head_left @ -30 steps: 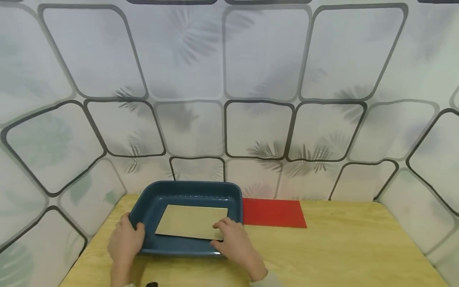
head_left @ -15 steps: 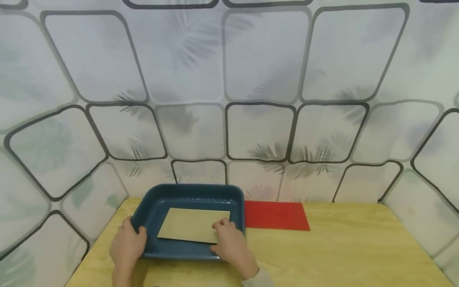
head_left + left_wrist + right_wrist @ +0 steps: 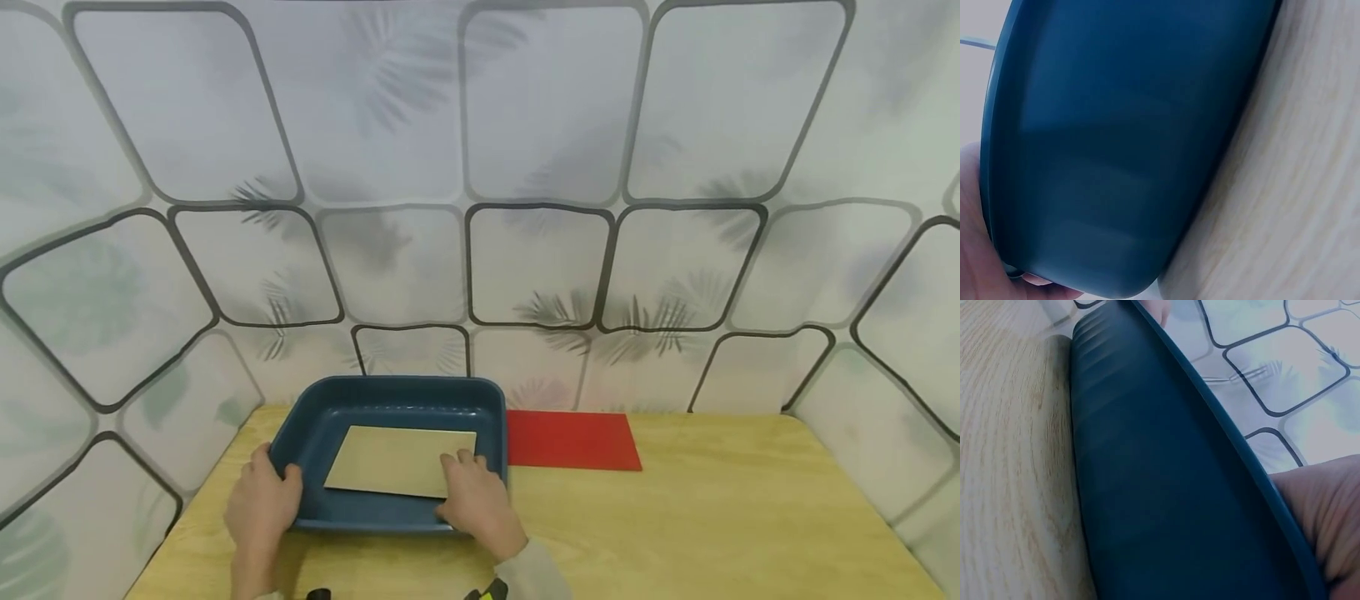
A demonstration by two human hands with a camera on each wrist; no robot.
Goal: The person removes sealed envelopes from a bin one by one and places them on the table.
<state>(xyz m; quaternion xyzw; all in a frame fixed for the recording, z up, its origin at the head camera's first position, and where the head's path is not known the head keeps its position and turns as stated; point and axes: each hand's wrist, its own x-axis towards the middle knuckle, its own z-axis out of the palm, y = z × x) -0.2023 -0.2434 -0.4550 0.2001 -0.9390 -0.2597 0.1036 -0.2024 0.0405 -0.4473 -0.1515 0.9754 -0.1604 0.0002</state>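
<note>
A dark blue tray (image 3: pixel 390 527) stands on the table, with a flat beige card (image 3: pixel 390 458) lying inside. My left hand (image 3: pixel 261 504) grips the tray's left rim, thumb toward the inside; the left wrist view shows this hand (image 3: pixel 979 244) at the tray's edge. My right hand (image 3: pixel 480 504) reaches over the front right rim, its fingers bent loosely over the card's right end and its thumb by the card's front edge. In the right wrist view part of this hand (image 3: pixel 1329 512) shows beyond the rim; its fingertips are hidden.
A flat red sheet (image 3: pixel 573 440) lies on the wooden table (image 3: pixel 697 517) just right of the tray. At the bottom edge of the head view are a small black object (image 3: pixel 318 594) and a black and yellow object (image 3: pixel 495 590). A patterned wall covering stands behind.
Over the card, my right hand has shifted slightly left. The black and yellow object has come into view at the bottom. My left hand keeps its hold on the tray.
</note>
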